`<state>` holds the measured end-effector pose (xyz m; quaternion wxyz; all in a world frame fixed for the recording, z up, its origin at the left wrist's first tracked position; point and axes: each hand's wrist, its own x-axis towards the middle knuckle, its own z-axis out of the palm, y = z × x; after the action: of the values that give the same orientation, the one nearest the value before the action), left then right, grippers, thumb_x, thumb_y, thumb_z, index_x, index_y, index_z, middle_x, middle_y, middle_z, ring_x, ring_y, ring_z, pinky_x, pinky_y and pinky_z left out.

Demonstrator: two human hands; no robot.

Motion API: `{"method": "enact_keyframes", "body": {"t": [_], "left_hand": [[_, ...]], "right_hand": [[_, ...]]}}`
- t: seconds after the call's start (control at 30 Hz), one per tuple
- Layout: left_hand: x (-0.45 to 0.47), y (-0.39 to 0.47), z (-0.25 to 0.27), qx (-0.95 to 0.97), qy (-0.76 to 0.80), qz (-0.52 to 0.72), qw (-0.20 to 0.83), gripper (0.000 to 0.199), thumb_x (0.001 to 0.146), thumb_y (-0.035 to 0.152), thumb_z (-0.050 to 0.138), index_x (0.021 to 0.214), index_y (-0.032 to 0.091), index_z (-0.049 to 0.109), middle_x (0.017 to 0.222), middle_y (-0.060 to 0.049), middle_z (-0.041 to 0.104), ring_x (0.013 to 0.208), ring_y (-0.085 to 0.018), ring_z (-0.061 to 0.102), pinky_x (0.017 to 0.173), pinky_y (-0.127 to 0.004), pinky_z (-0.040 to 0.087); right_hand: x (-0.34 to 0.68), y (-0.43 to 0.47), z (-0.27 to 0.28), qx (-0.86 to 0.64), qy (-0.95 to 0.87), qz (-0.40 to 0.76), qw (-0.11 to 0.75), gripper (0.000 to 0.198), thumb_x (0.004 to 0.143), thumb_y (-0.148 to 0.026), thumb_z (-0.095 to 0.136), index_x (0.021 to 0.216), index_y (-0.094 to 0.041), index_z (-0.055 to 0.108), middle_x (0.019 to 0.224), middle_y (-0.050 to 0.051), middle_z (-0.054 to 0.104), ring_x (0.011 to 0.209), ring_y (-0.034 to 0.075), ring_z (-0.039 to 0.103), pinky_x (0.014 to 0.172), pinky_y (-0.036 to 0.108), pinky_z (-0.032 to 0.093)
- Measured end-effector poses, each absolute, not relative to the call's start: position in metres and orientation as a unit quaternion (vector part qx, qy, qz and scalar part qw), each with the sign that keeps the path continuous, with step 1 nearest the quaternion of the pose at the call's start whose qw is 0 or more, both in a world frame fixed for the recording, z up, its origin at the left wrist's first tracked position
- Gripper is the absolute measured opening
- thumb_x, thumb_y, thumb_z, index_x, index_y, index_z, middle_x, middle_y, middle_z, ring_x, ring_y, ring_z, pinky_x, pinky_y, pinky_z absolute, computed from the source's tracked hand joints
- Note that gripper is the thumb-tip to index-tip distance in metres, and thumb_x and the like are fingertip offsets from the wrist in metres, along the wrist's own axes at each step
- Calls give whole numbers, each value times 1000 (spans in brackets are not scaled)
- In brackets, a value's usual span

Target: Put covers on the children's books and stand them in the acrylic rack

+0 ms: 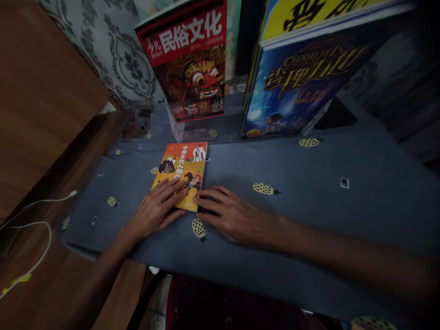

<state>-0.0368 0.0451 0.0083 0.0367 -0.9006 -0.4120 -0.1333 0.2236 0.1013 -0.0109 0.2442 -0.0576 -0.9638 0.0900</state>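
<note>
A small orange and yellow book (192,165) with Chinese characters and figures on its cover lies closed on the blue table cover (302,183). My left hand (158,204) rests over the lower left part of the cover, its fingers stretched out and hiding some of the title. From the right, my right hand (228,211) reaches the book's lower right edge. Its fingers are stretched toward the book, the tips touching or very near that edge. Neither hand grips the book.
Behind the book, a red-topped book (195,68) with a mask picture and a dark blue book (299,87) stand upright in a clear holder (206,130). A dark flat object (337,114) lies at the back right. A white cable (48,238) hangs at the left.
</note>
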Motion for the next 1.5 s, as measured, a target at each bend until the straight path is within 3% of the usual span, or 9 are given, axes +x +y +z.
{"method": "enact_keyframes", "body": {"t": [0.13, 0.3, 0.43, 0.73, 0.97, 1.17, 1.33, 1.5], "left_hand": [[-37, 42, 12, -897, -426, -115, 17, 58, 101, 34, 49, 155, 26, 31, 151, -11, 50, 144, -27, 42, 116, -53, 41], [-34, 51, 18, -896, -433, -97, -2, 46, 104, 26, 40, 149, 27, 42, 150, -8, 51, 141, -24, 45, 115, -49, 41], [-21, 75, 20, -895, -440, -70, 5, 44, 105, 31, 38, 148, 24, 45, 147, -9, 55, 140, -24, 47, 115, -49, 38], [3, 154, 14, -888, -454, -67, 30, 45, 106, 32, 33, 147, 17, 45, 151, -13, 50, 139, -25, 48, 112, -48, 40], [6, 175, 13, -887, -453, -87, 26, 44, 105, 33, 34, 143, 16, 49, 146, -13, 56, 133, -24, 53, 111, -45, 42], [2, 157, 12, -877, -473, -86, -4, 47, 105, 33, 35, 147, 14, 43, 153, -13, 47, 143, -22, 43, 117, -45, 36], [-5, 107, 4, -843, -530, -89, 23, 45, 104, 33, 40, 147, 18, 43, 155, -13, 46, 143, -25, 43, 118, -50, 35], [-15, 71, -12, -827, -534, -167, 56, 42, 104, 27, 39, 143, 18, 48, 148, -13, 53, 139, -23, 49, 118, -50, 37]], "right_hand": [[224, 100, -10, -41, -962, 63, 263, 25, 100, -15, 47, 112, -15, 68, 120, 12, 71, 120, 26, 58, 97, 46, 49], [226, 99, -6, -4, -960, 49, 275, 23, 101, -13, 46, 109, -12, 68, 116, 11, 73, 113, 22, 62, 100, 42, 48], [225, 99, -3, -8, -962, 65, 265, 23, 101, -13, 47, 108, -13, 69, 114, 11, 73, 113, 21, 62, 102, 42, 48], [227, 99, -3, -12, -964, 81, 254, 17, 97, -13, 54, 104, -14, 70, 114, 11, 72, 117, 22, 59, 102, 40, 47], [228, 100, -4, -14, -965, 92, 247, 19, 99, -13, 51, 106, -16, 69, 116, 11, 71, 117, 22, 58, 100, 41, 47], [228, 98, 0, -16, -968, 75, 238, 24, 101, -14, 46, 106, -12, 69, 119, 11, 71, 118, 23, 57, 100, 41, 48], [227, 97, -2, -25, -968, 82, 237, 22, 101, -15, 47, 108, -13, 68, 118, 9, 72, 117, 23, 59, 98, 40, 48], [225, 98, -7, -24, -967, 80, 241, 24, 101, -13, 46, 111, -13, 67, 121, 8, 71, 116, 24, 59, 100, 40, 48]]}}
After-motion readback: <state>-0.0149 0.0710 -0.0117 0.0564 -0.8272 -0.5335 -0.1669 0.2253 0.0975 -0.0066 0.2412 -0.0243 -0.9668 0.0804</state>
